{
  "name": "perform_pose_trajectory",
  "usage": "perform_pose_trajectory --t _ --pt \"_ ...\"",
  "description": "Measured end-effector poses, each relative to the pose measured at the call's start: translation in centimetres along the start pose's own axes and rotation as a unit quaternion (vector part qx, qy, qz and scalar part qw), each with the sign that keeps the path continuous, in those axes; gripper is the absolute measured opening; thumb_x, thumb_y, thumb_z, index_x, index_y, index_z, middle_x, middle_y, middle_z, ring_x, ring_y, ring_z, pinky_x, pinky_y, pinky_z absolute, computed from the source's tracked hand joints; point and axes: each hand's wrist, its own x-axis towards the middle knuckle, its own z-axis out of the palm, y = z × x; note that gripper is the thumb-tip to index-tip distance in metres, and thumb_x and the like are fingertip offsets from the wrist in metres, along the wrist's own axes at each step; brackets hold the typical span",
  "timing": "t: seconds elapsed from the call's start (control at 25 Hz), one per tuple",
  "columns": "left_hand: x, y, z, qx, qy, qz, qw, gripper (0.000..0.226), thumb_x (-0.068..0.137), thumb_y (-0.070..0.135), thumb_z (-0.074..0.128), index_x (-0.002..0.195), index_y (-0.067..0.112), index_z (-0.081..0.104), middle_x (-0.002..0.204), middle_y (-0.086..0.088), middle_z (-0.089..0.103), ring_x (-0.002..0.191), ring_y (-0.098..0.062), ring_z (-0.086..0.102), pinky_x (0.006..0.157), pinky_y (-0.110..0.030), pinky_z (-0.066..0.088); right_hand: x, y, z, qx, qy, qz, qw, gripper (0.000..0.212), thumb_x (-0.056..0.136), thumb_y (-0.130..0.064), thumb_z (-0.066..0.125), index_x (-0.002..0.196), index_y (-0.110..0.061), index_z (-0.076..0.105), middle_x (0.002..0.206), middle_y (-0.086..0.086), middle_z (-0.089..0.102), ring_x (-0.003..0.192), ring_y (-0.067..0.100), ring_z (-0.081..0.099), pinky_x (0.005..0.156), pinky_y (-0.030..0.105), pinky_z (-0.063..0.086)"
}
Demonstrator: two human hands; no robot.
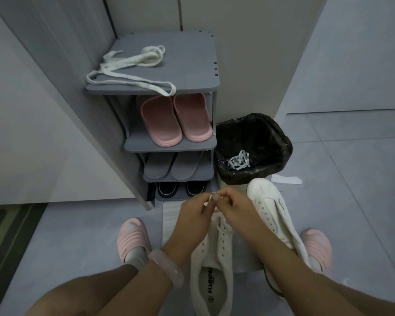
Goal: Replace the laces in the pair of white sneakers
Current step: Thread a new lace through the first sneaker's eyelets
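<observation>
Lacing step under way, early stage by the look of it: near sneaker point(214, 254) at 6 o'clock, toe pointing to 12, eyelets mostly bare, only a bit of lace showing near the toe end. Left hand point(197, 210) and right hand point(232, 205) meeting just above the toe, both pinching a white lace end point(209, 200) between fingertips; exact finger placement blurred. Probably evening the two ends or readying a tip for an eyelet. Next move likely calls for feeding the tip through the next free eyelet pair and pulling slack even on both sides.

Second sneaker point(274, 210) just beside the first at 4 o'clock, no lace visible, eyelets bare. Spare white laces point(132, 69) lying loose on the top of the grey shoe rack point(192, 60) at 12 o'clock, one loop hanging over the front edge; probably meant for the second shoe, well apart from the hands. Discarded laces point(240, 161) inside the black-lined bin point(278, 133) at 1 o'clock. Pink slippers point(176, 119) on the rack's second shelf. Pink-slippered feet flanking the sneakers on the floor. Forearms hiding part of both sneakers.
</observation>
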Motion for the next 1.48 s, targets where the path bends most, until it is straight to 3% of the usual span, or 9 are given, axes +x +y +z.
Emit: perform_pose_trajectory --t 0.12,0.24,0.4,0.6,0.8,0.92,1.04,1.24,1.48 --pt "0.5 0.9 -0.1 -0.144 -0.010 -0.104 0.984 0.021 0.095 0.012 0.047 0.085 0.017 0.065 0.059 0.011 0.059 0.042 0.001 0.047 0.052 -0.015 0.038 0.5 -0.7 -1.0 0.246 0.054 0.069 0.965 0.015 0.096 -0.016 0.046 0.104 -0.012 0.058 0.068 0.000 0.045 0.059 0.010 0.040 0.058 0.022 0.036" --pt "0.1 2.1 0.2 -0.137 -0.091 -0.117 0.979 0.026 0.096 0.019 0.046 0.077 0.017 0.064 0.057 0.006 0.053 0.043 0.003 0.046 0.052 -0.012 0.037 0.9 -1.2 -1.1 0.434 0.074 0.080 0.894 0.021 0.098 -0.011 0.036 0.105 -0.010 0.055 0.057 -0.002 0.042 0.047 0.010 0.034 0.046 0.024 0.039" --pt "-0.2 2.7 0.3 -0.162 -0.156 -0.142 0.964 0.038 0.097 0.015 0.043 0.061 0.016 0.055 0.039 0.011 0.051 0.038 0.002 0.043 0.050 -0.013 0.035 1.0 -1.6 -0.6 0.391 0.074 0.078 0.914 0.023 0.098 -0.011 0.034 0.101 -0.018 0.055 0.062 -0.002 0.048 0.051 0.012 0.044 0.043 0.021 0.042" --pt "0.2 2.3 0.1 -0.221 -0.036 -0.178 0.958 0.032 0.096 0.013 0.046 0.069 0.016 0.061 0.057 0.006 0.051 0.045 0.001 0.041 0.047 -0.008 0.033 0.2 -0.1 -0.6 0.262 0.059 0.107 0.957 0.027 0.097 -0.028 0.045 0.122 -0.023 0.053 0.116 -0.009 0.057 0.107 0.005 0.052 0.091 0.024 0.037" --pt "0.2 2.0 0.3 -0.248 -0.043 -0.174 0.952 0.033 0.097 0.014 0.044 0.066 0.010 0.055 0.049 0.008 0.046 0.047 -0.003 0.040 0.047 -0.010 0.034 -0.4 1.0 0.3 0.197 0.000 0.097 0.976 0.023 0.096 -0.027 0.048 0.091 -0.019 0.069 0.095 0.010 0.069 0.091 0.014 0.062 0.088 0.028 0.049" --pt "0.2 2.1 0.4 -0.153 -0.064 -0.122 0.979 0.034 0.098 0.015 0.042 0.066 0.013 0.055 0.053 0.008 0.048 0.043 0.003 0.047 0.048 -0.007 0.035 -0.2 0.9 -0.1 0.123 -0.006 0.059 0.991 0.028 0.098 -0.027 0.042 0.097 -0.018 0.068 0.088 0.009 0.065 0.084 0.014 0.058 0.074 0.018 0.046" --pt "0.4 1.8 0.3 -0.059 -0.076 -0.084 0.992 0.031 0.098 0.015 0.040 0.071 0.015 0.055 0.059 0.009 0.047 0.052 -0.001 0.048 0.051 -0.008 0.035 -0.2 0.5 -0.2 0.101 -0.069 0.056 0.991 0.026 0.100 -0.030 0.036 0.110 -0.029 0.060 0.100 0.002 0.064 0.088 0.006 0.057 0.070 0.006 0.041" --pt "0.3 1.5 0.5 -0.068 -0.082 -0.075 0.991 0.032 0.098 0.012 0.041 0.069 0.015 0.054 0.063 0.006 0.047 0.058 -0.003 0.046 0.054 -0.009 0.036 0.0 1.4 0.3 0.164 -0.054 0.032 0.984 0.028 0.101 -0.022 0.035 0.100 -0.033 0.061 0.106 0.002 0.066 0.103 0.013 0.061 0.090 0.021 0.048" --pt "0.2 1.7 0.4 -0.069 -0.076 -0.063 0.993 0.042 0.097 0.010 0.041 0.060 0.026 0.045 0.061 0.005 0.047 0.051 0.003 0.049 0.054 -0.008 0.036 0.1 1.8 0.5 0.248 -0.049 0.056 0.966 0.031 0.100 -0.022 0.036 0.101 -0.025 0.067 0.103 0.011 0.070 0.097 0.018 0.066 0.085 0.028 0.053"
